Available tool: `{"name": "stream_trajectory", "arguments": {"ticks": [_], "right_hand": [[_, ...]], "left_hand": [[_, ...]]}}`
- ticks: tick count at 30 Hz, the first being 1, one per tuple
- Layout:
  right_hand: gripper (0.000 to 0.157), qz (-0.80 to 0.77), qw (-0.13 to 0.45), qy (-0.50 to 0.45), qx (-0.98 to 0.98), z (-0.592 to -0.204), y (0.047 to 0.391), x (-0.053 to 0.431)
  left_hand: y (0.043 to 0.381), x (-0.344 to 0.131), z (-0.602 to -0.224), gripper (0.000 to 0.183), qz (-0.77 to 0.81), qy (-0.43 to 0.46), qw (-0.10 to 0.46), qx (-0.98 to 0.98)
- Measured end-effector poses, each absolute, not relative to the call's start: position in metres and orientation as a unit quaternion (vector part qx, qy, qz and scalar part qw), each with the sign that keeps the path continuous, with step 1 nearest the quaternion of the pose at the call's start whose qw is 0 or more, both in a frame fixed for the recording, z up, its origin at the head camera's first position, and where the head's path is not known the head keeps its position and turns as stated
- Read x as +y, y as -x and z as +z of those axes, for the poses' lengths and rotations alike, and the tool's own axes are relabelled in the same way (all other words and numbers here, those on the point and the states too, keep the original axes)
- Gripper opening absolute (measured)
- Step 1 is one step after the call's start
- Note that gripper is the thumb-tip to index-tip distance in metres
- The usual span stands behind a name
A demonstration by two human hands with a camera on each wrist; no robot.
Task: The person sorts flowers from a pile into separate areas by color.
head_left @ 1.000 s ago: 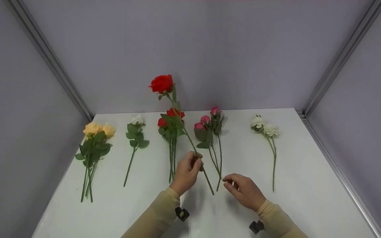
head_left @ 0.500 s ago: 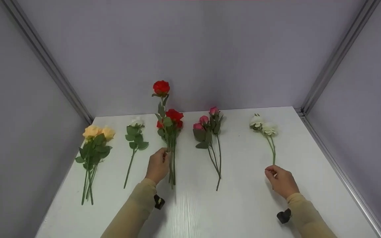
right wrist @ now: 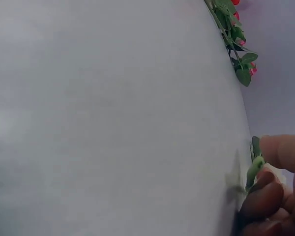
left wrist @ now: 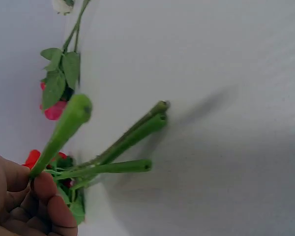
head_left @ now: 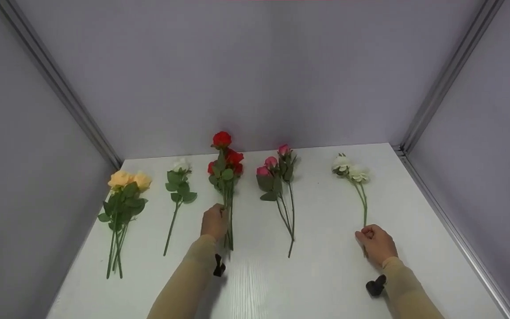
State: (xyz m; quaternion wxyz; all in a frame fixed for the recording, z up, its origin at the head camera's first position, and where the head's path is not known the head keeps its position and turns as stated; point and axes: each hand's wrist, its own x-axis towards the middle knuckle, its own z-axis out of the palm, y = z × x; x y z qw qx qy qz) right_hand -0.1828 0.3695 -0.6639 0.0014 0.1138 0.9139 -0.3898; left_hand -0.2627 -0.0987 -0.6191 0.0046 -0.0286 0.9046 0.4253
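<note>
My left hand (head_left: 214, 221) pinches the stem of a red rose (head_left: 222, 139), held above a bunch of red roses (head_left: 235, 157) whose stems lie on the table. In the left wrist view, the pinched green stem (left wrist: 64, 132) juts from between thumb and fingers, with several other stem ends (left wrist: 123, 167) below it. At the right, my right hand (head_left: 376, 243) pinches the lower stems of two white flowers (head_left: 350, 169). A pale green stem end (right wrist: 255, 169) shows between thumb and fingers in the right wrist view. The fingers hide part of those stems.
Yellow roses (head_left: 126, 180) lie at the far left, and a single white rose (head_left: 181, 166) lies between them and the red bunch. Pink roses (head_left: 271, 163) lie right of the red ones. Grey walls (head_left: 255, 75) enclose the white table (head_left: 317, 283) at back and sides.
My left hand has carried the red rose left and down over the red bunch, its bloom now lower. My right hand has moved right to the white flowers' stems.
</note>
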Motion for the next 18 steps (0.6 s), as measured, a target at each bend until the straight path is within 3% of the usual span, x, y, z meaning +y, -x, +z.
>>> {"name": "stream_trajectory", "arguments": {"ticks": [18], "right_hand": [[0.036,-0.380,0.015,-0.125,0.916,-0.666,0.182,0.373]], "left_hand": [[0.280,-0.097,-0.649,0.033,0.387,0.059,0.022,0.920]]}}
